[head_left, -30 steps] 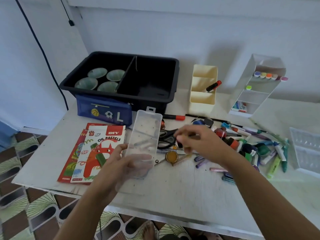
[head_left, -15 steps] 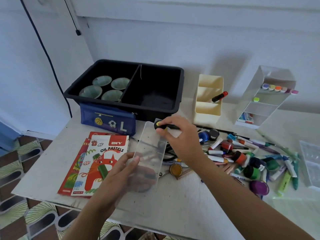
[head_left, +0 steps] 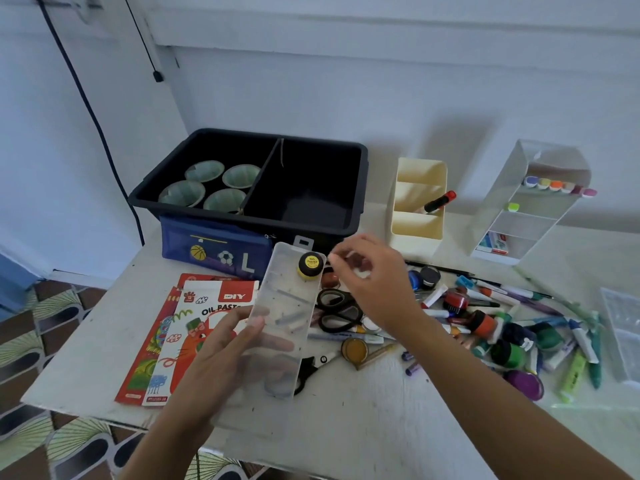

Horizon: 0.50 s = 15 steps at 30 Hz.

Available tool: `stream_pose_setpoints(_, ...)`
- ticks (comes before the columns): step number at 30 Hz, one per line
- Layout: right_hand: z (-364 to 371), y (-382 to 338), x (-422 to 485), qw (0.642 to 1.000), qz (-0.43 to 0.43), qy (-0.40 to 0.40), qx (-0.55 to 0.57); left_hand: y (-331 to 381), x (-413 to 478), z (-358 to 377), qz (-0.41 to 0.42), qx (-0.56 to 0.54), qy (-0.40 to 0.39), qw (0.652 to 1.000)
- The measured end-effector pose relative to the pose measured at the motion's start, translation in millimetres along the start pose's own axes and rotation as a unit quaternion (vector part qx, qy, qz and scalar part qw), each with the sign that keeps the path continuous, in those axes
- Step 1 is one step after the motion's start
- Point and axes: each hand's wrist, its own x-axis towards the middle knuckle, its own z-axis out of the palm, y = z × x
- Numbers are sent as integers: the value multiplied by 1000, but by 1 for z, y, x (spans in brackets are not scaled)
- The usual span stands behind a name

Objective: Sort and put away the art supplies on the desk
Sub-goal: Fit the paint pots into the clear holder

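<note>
**While the left hand (head_left: 221,344) holds a clear box (head_left: 287,313), the right hand (head_left: 370,282) hovers by a yellow pot (head_left: 309,266)**

Where the view is nearest, the left hand grips the long box, fingers under it and thumb on its left edge, raised above the desk (head_left: 346,431). The pot, yellow-lidded, sits at the box's far end, just left of the right hand's fingertips. The right hand hangs there with fingers loosely bent. It is blurred, so I cannot tell whether it holds anything.

Under the right hand, between the two hands, lie black scissors (head_left: 337,310). Left of the left hand lie oil pastel booklets (head_left: 194,327). Right of the right arm sprawls a heap (head_left: 519,334) of markers, tubes and paint jars.

Beyond the left hand, a blue pouch (head_left: 214,251) rests against a black tub (head_left: 362,181). Four green cups (head_left: 181,193) stand in the tub's left half. Beyond the right hand stands a cream organiser (head_left: 415,233) with a red-capped marker (head_left: 438,202) in it. Farther right is a white shelf unit (head_left: 519,216).
</note>
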Motion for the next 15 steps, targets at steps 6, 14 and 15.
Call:
stream_pose_setpoints(6, -35, 5, -9, 923, 59, -308, -222, 1, 1, -5, -15, 13, 15, 1000)
stream_pose_setpoints(14, -16, 4, -40, 846, -26, -380, -373, -3, 4, -2, -18, 11, 21, 1000)
stream_pose_setpoints(15, -16, 5, -40, 848, -30, -379, -369, -3, 5, -2, -17, 15, 23, 999)
